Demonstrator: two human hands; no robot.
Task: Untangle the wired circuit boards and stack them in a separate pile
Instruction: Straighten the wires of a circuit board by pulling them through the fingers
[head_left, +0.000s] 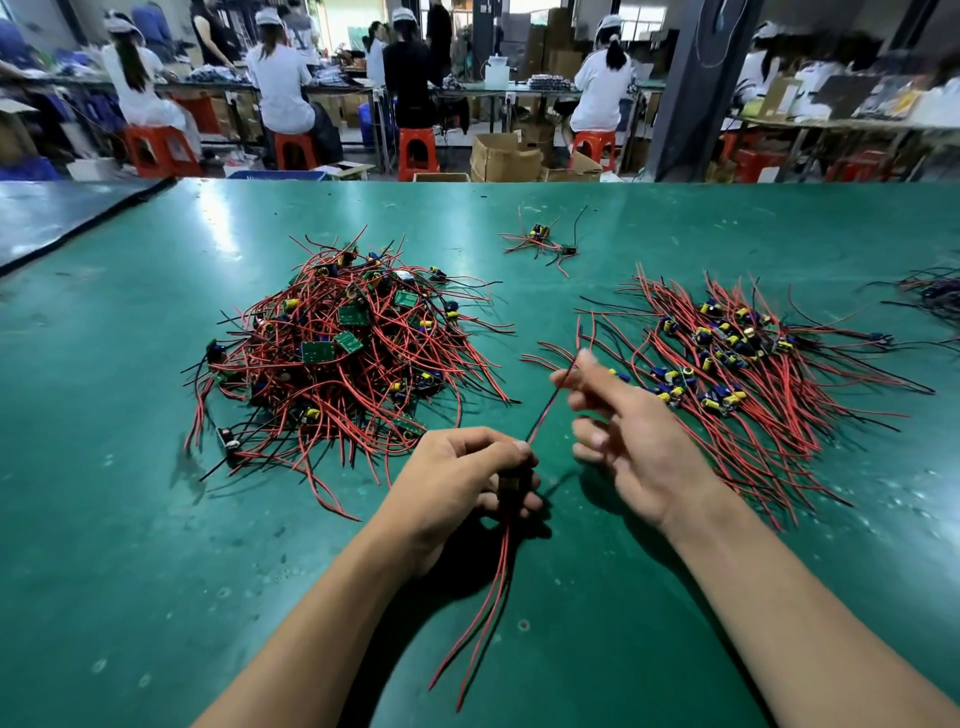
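Observation:
A tangled heap of small green circuit boards with red and black wires (343, 353) lies on the green table at left centre. To the right spreads a flatter pile of sorted boards (727, 358) with their wires fanned out. My left hand (457, 478) grips one wired board (511, 483) near the table's front; its red and black wires hang down toward me. One wire (545, 410) runs up from it to my right hand (623, 431), whose thumb and forefinger pinch it near its end while the other fingers are spread.
A couple of loose wired boards (543, 241) lie at the back centre, and another dark bundle (930, 293) sits at the far right edge. The green table mat (156, 519) stretches wide. Beyond it, people sit on red stools at other benches among cardboard boxes.

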